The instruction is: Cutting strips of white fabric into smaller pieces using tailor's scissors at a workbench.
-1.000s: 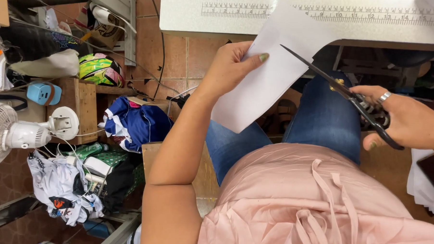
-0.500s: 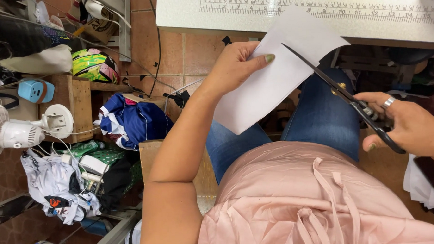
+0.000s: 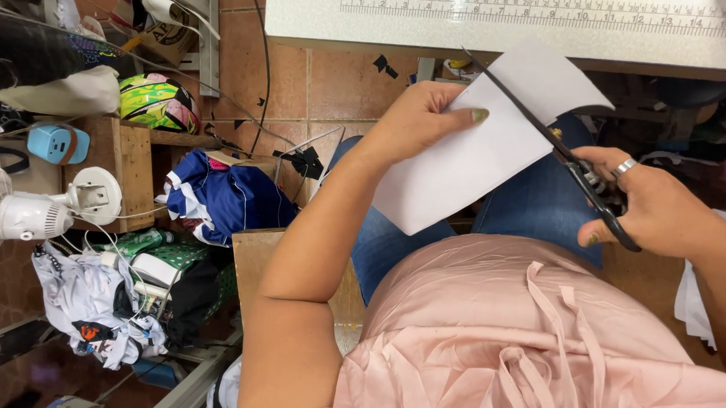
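Left hand (image 3: 424, 121) pinches a white paper sheet (image 3: 490, 143) above the lap, below the table edge (image 3: 333, 40). Right hand (image 3: 649, 210) grips black scissors (image 3: 571, 160) (blades open), long axis diagonal, pointing up-left across the sheet's right side.

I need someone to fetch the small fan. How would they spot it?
Start at the wooden shelf unit left of the seated person. The fan lies just left of it at the picture's edge, above the heap of clothes. It is all white plastic, with a round wire cage.
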